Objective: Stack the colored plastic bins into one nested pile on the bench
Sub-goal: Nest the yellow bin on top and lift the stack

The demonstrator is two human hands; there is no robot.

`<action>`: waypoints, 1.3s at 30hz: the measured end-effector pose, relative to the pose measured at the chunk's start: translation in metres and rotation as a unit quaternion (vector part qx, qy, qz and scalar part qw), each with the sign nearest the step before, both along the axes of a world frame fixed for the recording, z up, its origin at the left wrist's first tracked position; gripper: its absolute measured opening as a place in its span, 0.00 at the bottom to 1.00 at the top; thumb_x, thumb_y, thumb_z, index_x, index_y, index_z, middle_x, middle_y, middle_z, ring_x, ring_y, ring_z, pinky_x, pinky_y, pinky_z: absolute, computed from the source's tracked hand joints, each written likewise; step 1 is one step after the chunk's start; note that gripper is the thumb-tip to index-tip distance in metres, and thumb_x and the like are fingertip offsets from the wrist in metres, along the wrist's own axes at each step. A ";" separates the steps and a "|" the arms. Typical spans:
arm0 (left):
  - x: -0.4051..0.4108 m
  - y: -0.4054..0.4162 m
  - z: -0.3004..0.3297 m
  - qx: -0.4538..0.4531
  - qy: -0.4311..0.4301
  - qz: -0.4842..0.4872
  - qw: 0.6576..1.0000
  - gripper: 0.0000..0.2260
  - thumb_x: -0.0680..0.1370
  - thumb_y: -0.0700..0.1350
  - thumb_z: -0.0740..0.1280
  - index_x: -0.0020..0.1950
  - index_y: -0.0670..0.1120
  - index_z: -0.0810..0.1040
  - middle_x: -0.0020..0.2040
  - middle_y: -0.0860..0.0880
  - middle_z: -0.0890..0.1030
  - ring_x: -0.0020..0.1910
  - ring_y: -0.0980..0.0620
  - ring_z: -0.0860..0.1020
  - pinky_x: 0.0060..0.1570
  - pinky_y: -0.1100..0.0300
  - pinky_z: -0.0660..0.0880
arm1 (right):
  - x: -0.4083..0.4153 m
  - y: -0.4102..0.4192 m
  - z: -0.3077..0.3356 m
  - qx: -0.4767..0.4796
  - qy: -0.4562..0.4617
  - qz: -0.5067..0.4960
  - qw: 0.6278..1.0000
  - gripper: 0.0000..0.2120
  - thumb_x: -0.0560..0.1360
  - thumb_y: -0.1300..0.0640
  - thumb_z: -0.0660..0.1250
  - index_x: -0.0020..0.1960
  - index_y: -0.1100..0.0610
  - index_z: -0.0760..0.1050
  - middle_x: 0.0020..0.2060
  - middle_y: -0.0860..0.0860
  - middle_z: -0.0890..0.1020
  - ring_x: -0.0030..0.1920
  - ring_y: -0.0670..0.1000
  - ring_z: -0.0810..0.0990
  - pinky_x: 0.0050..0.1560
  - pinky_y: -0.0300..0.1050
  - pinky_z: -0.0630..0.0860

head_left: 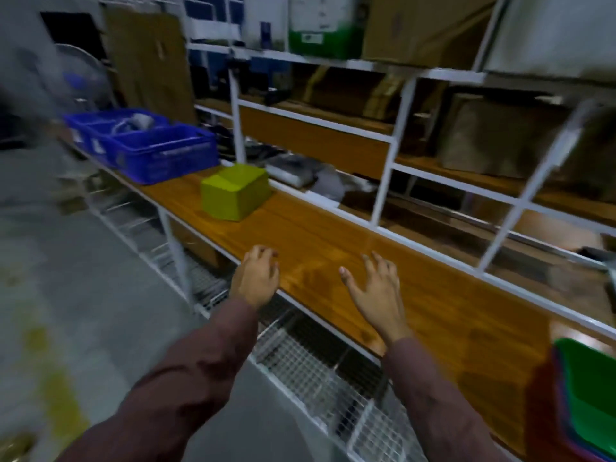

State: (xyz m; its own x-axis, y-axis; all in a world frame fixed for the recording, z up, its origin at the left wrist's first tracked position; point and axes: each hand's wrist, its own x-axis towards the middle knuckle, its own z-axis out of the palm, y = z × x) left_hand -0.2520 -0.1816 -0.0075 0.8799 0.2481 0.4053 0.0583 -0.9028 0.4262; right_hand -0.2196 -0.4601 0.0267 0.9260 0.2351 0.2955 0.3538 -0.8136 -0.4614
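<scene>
Wooden bench, bins apart, hands empty

Blue crates [156,146], two or three, sit far left on the bench [433,295]; one yellow-green bin [235,191] lies overturned beside them. Left hand [256,278] and right hand [376,291] hover palm-down, fingers spread, holding nothing. Nested bins [586,398], green on top, are cut off at the right edge.

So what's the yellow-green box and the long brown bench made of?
The yellow-green box looks like plastic: one even colour, smooth matte faces, rounded moulded edges. It seems to sit upside down, though blur makes that unsure. The bench top looks like varnished wood or a wood-look laminate: brown grain lines and a glossy sheen with reflections. Its frame looks like white-painted metal.
</scene>
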 end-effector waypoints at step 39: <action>0.441 0.515 -0.062 -0.106 0.154 0.103 0.977 0.26 0.83 0.54 0.62 0.74 0.37 0.69 0.71 0.36 0.71 0.70 0.34 0.68 0.69 0.45 0.65 | 0.457 0.557 -0.099 0.237 0.374 0.035 0.896 0.41 0.79 0.31 0.63 0.81 0.57 0.62 0.79 0.55 0.68 0.78 0.61 0.66 0.75 0.55 0.67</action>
